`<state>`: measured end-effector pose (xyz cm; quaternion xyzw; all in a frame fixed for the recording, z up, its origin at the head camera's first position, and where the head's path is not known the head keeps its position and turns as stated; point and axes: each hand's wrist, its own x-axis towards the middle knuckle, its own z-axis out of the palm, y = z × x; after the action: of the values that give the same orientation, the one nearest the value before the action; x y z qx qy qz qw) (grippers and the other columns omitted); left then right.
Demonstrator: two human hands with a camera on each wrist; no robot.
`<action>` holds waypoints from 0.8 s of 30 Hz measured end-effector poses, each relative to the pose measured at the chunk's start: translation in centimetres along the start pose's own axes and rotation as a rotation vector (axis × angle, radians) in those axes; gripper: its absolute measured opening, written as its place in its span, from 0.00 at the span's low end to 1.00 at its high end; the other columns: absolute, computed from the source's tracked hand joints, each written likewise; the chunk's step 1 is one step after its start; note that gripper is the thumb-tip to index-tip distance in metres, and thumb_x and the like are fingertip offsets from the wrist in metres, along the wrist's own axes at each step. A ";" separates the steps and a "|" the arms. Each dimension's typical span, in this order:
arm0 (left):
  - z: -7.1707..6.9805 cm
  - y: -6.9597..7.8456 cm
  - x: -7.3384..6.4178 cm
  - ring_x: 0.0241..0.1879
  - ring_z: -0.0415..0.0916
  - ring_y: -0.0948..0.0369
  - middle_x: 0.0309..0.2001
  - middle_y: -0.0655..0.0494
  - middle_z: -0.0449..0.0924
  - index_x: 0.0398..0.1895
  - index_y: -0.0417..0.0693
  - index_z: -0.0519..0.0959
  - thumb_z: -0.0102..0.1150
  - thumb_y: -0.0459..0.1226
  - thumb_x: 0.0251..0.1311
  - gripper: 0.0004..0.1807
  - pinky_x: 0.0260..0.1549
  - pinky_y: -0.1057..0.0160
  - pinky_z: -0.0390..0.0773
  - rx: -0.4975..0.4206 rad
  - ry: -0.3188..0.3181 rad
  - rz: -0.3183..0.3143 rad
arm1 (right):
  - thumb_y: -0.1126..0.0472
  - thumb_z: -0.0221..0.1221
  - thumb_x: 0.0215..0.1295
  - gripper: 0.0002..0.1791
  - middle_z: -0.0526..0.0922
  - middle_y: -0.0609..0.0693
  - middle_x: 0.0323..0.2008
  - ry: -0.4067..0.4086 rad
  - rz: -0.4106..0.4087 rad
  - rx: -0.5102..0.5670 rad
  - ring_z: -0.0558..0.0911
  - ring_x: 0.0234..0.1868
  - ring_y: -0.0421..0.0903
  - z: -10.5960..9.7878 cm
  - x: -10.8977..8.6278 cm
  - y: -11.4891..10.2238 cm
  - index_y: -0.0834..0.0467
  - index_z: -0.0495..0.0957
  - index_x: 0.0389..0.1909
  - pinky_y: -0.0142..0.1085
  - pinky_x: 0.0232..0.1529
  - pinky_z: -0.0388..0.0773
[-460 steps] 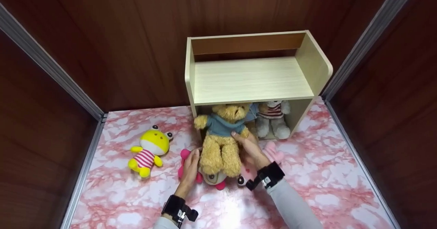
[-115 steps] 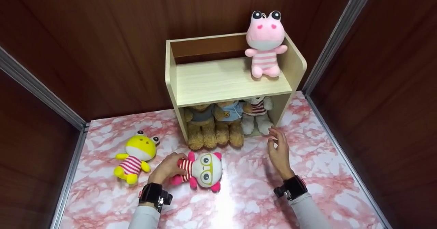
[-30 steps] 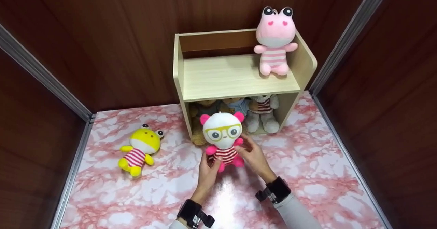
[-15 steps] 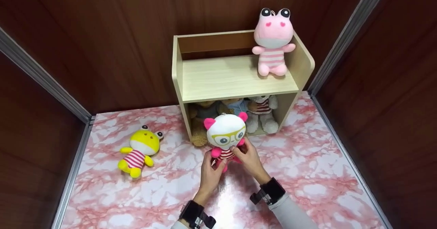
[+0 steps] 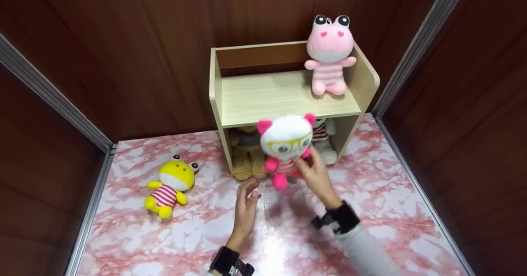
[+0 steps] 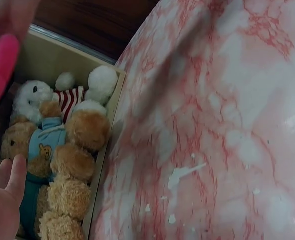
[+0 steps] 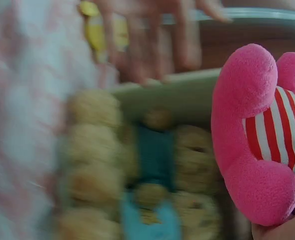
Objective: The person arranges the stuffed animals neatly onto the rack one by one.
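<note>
My right hand (image 5: pixel 320 181) grips a panda plush (image 5: pixel 287 132) by its side, thumb across the striped body. It has a white head, yellow glasses and pink ears and limbs, and is raised in front of the wooden shelf unit (image 5: pixel 267 97). In the right wrist view its pink legs (image 7: pixel 262 192) and red-striped shirt show close up. Below and left of the panda, my left hand (image 5: pixel 245 210) is empty, fingers loosely extended, apart from the toy. A pink frog plush (image 5: pixel 328 49) sits at the right end of the upper shelf.
In the lower compartment sit a brown teddy bear (image 5: pixel 249 156), a bear in a light blue top (image 6: pixel 50 145) and a white plush in a striped shirt (image 6: pixel 70 100). A yellow frog plush (image 5: pixel 175 181) lies on the marbled surface (image 5: pixel 197 243) at left. Dark wooden panels enclose three sides.
The panda was lying on the surface, then both hands held it upright. Now the left hand has let go, and the right has lifted it up and rightward. Earlier, the lower compartment and upper shelf were filled.
</note>
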<state>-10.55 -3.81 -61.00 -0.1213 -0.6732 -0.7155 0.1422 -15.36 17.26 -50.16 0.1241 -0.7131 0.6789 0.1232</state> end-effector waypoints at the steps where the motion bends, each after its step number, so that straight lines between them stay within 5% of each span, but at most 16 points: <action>1: -0.2 0.0 0.0 0.66 0.70 0.48 0.67 0.37 0.67 0.66 0.33 0.71 0.46 0.29 0.78 0.18 0.60 0.52 0.79 0.012 0.013 -0.009 | 0.71 0.60 0.71 0.17 0.83 0.61 0.48 0.015 -0.038 -0.024 0.82 0.46 0.48 -0.3 0.8 -0.8 0.71 0.73 0.58 0.38 0.46 0.84; 10: -2.3 0.0 0.2 0.67 0.67 0.49 0.71 0.41 0.63 0.65 0.36 0.74 0.49 0.28 0.77 0.17 0.58 0.62 0.76 0.062 0.088 -0.065 | 0.75 0.61 0.68 0.17 0.83 0.61 0.48 0.121 -0.149 0.026 0.83 0.48 0.47 -1.6 8.2 -6.3 0.72 0.72 0.56 0.36 0.51 0.82; 16: -3.3 -0.2 -0.2 0.67 0.67 0.47 0.72 0.43 0.62 0.64 0.38 0.75 0.53 0.29 0.75 0.17 0.56 0.63 0.77 0.054 0.101 -0.105 | 0.71 0.61 0.71 0.24 0.82 0.65 0.52 0.117 -0.137 0.027 0.83 0.48 0.49 -0.9 12.3 -7.4 0.70 0.69 0.65 0.38 0.48 0.84; 24: -4.3 -0.6 -0.8 0.66 0.68 0.48 0.71 0.41 0.65 0.55 0.38 0.79 0.54 0.27 0.73 0.12 0.54 0.67 0.76 0.067 0.149 -0.130 | 0.68 0.58 0.74 0.21 0.81 0.59 0.51 0.109 -0.053 0.027 0.83 0.47 0.49 0.0 15.9 -9.3 0.66 0.68 0.64 0.40 0.48 0.84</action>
<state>-9.92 -8.01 -62.18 -0.0191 -0.6908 -0.7073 0.1491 -27.10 16.65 -35.92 0.1074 -0.6926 0.6906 0.1784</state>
